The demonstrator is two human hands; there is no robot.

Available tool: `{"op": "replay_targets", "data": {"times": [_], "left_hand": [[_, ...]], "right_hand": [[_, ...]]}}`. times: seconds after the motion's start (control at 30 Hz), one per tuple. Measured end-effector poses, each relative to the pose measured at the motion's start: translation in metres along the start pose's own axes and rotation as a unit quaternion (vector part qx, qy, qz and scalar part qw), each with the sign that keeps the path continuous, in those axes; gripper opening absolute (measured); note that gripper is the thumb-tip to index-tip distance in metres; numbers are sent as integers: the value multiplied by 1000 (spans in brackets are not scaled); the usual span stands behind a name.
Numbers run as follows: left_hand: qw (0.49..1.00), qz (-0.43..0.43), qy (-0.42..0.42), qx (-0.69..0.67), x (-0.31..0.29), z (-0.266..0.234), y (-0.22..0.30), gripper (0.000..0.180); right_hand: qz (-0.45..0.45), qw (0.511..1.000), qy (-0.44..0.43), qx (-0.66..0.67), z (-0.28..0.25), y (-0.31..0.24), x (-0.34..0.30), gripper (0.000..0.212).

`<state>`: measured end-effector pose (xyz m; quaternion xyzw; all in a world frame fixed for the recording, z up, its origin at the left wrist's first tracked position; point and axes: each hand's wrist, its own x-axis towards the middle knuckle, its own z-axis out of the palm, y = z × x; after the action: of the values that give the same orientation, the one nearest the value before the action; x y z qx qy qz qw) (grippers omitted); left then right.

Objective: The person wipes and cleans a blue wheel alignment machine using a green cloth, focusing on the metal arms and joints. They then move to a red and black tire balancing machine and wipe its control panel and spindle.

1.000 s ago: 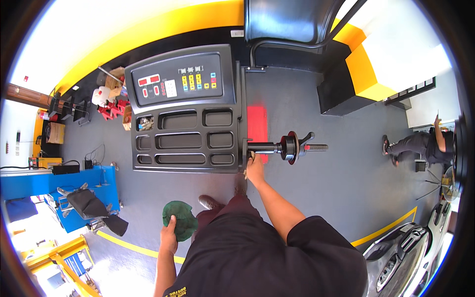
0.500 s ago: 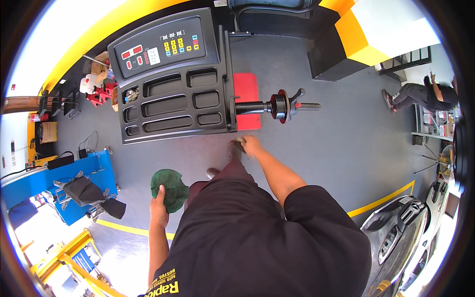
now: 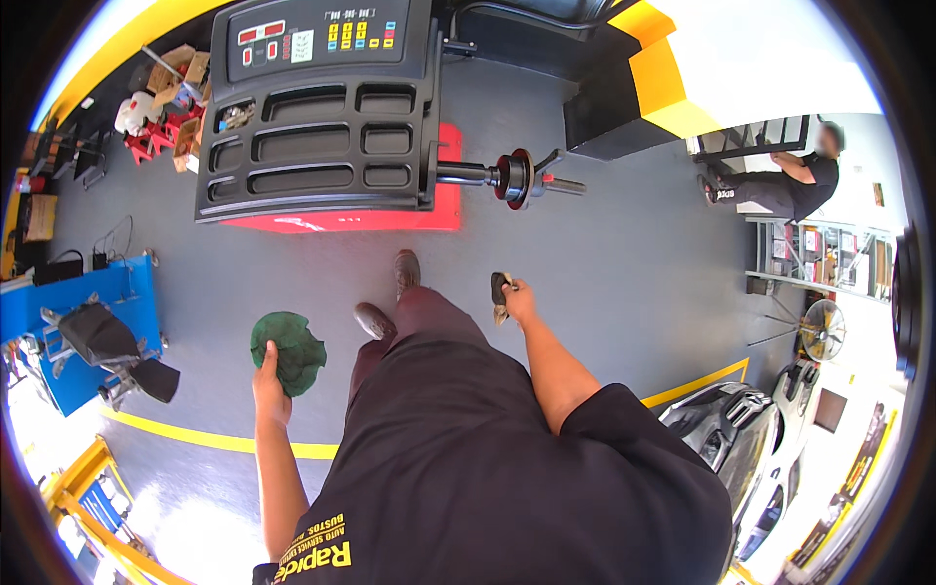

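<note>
My left hand (image 3: pixel 271 390) is closed on a round, wrinkled green cloth (image 3: pixel 297 353), with the thumb lying on top. It hangs low at my left side over the grey floor. My right hand (image 3: pixel 522 300) is out to the right of my legs, its fingers pinched round a small dark and tan crumpled piece (image 3: pixel 499 292) that looks like a rag. Ahead of me stands a wheel balancer (image 3: pixel 224 216) with a black tray top. Its shaft (image 3: pixel 463 174) points right and carries a flange and a wing nut (image 3: pixel 548 166). Neither hand touches the machine.
At the left is a blue machine (image 3: pixel 136 292) with black padded parts. Cardboard boxes (image 3: pixel 180 73) and red stools (image 3: pixel 146 141) sit far left. Another person (image 3: pixel 804 180) stands far right by a shelf (image 3: pixel 829 258). A fan (image 3: pixel 822 330) and silver car parts (image 3: pixel 726 424) are at the right.
I have stepped and turned, so the wheel balancer sits higher and further left in view. My right hand has swung rightward, away from the machine's front edge. The other person is more upright.
</note>
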<state>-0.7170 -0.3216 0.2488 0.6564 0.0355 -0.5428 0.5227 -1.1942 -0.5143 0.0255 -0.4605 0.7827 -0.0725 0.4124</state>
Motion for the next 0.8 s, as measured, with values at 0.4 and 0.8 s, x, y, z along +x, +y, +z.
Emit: {"op": "replay_targets", "data": {"times": [0.4,0.8], "left_hand": [[992,32,95,-80,-30,55,-51,64],[996,-47,70,-8,-64,253,-110,65]], "right_hand": [[-179,962,184,89,-123,-116,125,32],[-334,932,135,45,-216,-199,285,36]]}}
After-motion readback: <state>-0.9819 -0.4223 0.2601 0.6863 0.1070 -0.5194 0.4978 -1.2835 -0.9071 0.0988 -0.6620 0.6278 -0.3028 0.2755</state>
